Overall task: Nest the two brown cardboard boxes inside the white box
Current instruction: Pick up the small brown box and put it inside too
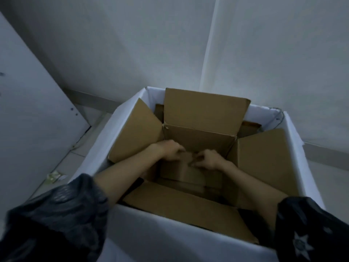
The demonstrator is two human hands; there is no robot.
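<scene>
No writing or label can be read on any box. The white box [181, 241] stands open on the floor [79, 156], its walls rising around both hands. Inside it sits the larger brown box [205, 110], all four flaps spread outward and touching the white walls, leaving only narrow gaps. Deep within it, under the hands, lies the smaller brown box [181, 172], its long axis running left to right. The left hand [171, 150] and right hand [206, 159], fingers curled, pinch its top flaps close together.
</scene>
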